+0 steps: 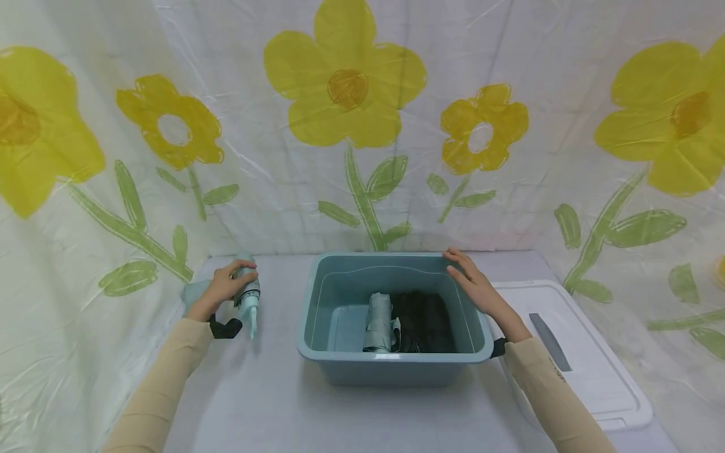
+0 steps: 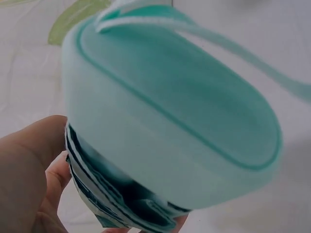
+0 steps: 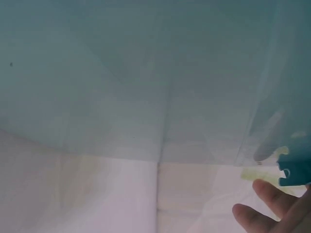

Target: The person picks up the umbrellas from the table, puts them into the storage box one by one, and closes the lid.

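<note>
My left hand [image 1: 228, 283] grips a folded compact umbrella [image 1: 249, 296] at the left of the table. Its pale mint handle [image 2: 170, 111], with an oval end and a wrist strap, fills much of the left wrist view; dark-edged folded fabric shows below it. My right hand [image 1: 472, 283] rests on the right rim of a blue-grey plastic bin [image 1: 391, 371], fingers spread and fairly straight. Inside the bin lie a pale grey-blue rolled bundle [image 1: 378, 321] and a dark bundle [image 1: 425, 321], whose kind I cannot tell. The right wrist view shows mostly the bin's outer wall [image 3: 121, 87].
A white lid [image 1: 589, 358] with a grey handle lies to the right of the bin, partly under my right forearm. Beside my left wrist is a blue-grey piece [image 1: 194, 293], partly hidden. A flower-printed sheet [image 1: 249, 207] hangs behind the white table [image 1: 255, 402].
</note>
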Available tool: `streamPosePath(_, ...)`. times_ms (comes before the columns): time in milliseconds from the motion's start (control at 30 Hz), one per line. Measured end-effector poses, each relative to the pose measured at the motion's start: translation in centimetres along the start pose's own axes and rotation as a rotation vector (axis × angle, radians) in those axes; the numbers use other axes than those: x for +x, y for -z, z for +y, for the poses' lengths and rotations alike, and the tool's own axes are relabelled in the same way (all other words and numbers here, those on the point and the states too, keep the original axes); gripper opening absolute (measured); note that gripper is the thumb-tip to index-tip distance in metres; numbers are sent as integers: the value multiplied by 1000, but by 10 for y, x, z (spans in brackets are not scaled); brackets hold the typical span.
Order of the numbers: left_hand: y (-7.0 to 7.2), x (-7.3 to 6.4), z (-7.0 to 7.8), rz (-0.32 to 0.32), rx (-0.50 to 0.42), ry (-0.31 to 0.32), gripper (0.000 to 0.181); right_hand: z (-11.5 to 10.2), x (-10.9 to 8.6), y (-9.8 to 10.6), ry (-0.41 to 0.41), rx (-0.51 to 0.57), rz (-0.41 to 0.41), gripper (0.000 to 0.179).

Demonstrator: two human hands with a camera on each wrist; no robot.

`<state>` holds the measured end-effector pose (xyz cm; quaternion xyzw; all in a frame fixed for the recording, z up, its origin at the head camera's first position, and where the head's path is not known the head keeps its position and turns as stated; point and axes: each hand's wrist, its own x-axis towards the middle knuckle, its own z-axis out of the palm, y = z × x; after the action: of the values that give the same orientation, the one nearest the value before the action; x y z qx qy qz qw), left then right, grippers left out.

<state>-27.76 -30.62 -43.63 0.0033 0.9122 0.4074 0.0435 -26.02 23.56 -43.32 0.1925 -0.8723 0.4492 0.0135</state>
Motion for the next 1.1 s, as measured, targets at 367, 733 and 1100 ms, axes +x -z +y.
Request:
streamPosePath(367, 3, -4, 18, -36, -27, -17, 52, -10, 0, 2, 11, 6, -5, 46)
streamPosePath(733, 5, -10, 35, -85, -166, -109, 56, -45, -9, 7, -13, 20, -19, 44)
streamPosePath(1100, 2, -16, 56, -88, -271, -119, 54, -44, -9, 6, -13, 17, -25, 45)
